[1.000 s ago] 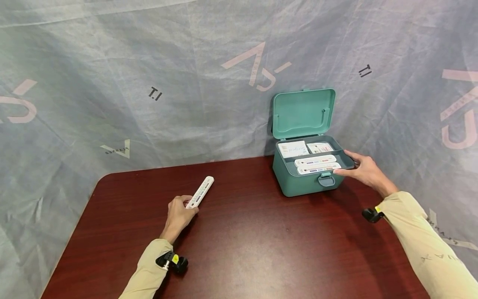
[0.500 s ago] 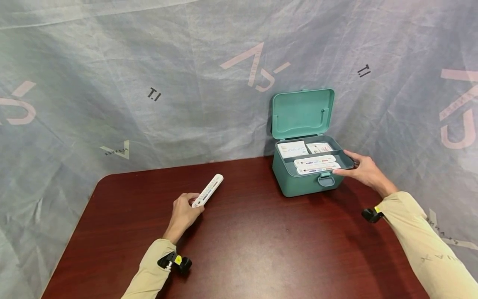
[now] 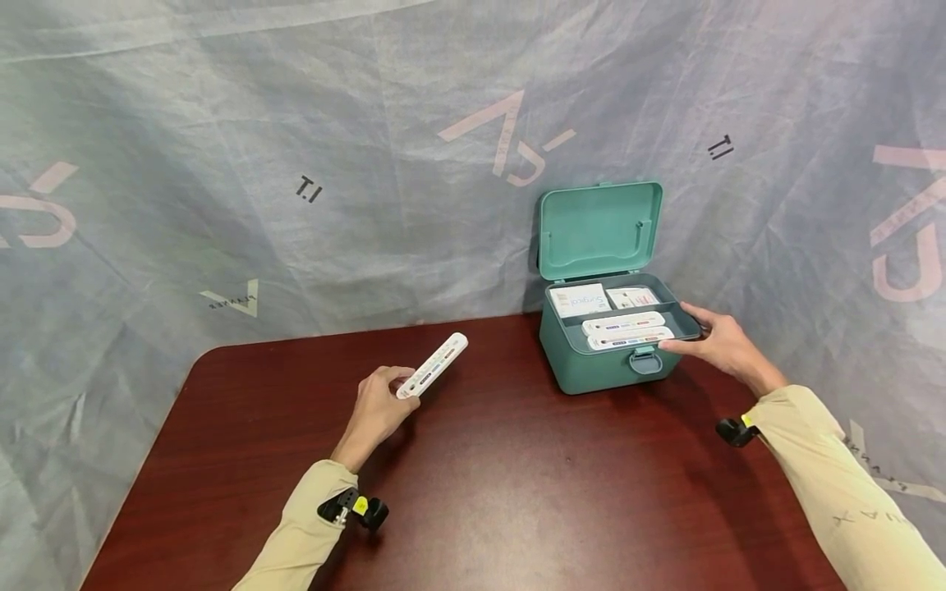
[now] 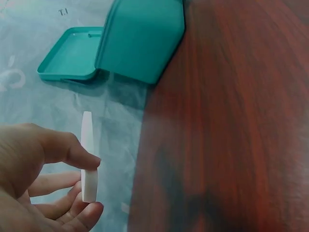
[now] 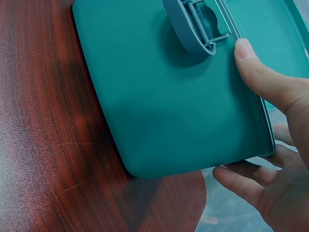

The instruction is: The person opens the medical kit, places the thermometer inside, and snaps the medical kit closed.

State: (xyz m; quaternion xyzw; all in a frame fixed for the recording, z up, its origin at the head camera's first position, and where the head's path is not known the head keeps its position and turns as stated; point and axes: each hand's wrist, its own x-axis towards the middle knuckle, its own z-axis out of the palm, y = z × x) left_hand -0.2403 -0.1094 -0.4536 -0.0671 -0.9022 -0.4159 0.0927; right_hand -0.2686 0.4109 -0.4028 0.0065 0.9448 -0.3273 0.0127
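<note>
In the head view my left hand [image 3: 378,410] holds a flat white thermometer [image 3: 434,365] by its near end, raised over the table. It has rounded ends, a small dark bulb mark and coloured labels. The left wrist view shows the thermometer [image 4: 88,145] edge-on between thumb and fingers. My right hand [image 3: 727,349] grips the front right corner of a green first-aid box [image 3: 602,369]. Its thumb lies on the front rim, its fingers along the side. The lid [image 3: 600,230] stands raised. Two similar white thermometers [image 3: 624,322] lie in the front compartment.
Behind the box's divider sit a white box marked "Surgical" [image 3: 580,300] and a small printed packet [image 3: 631,297]. A grey latch [image 3: 646,361] hangs at the front. The dark red wooden table [image 3: 502,476] meets a grey cloth backdrop [image 3: 355,213].
My left hand has carried the thermometer to the right and farther from me, toward the box. My right hand keeps its grip on the box corner; the box has stayed put.
</note>
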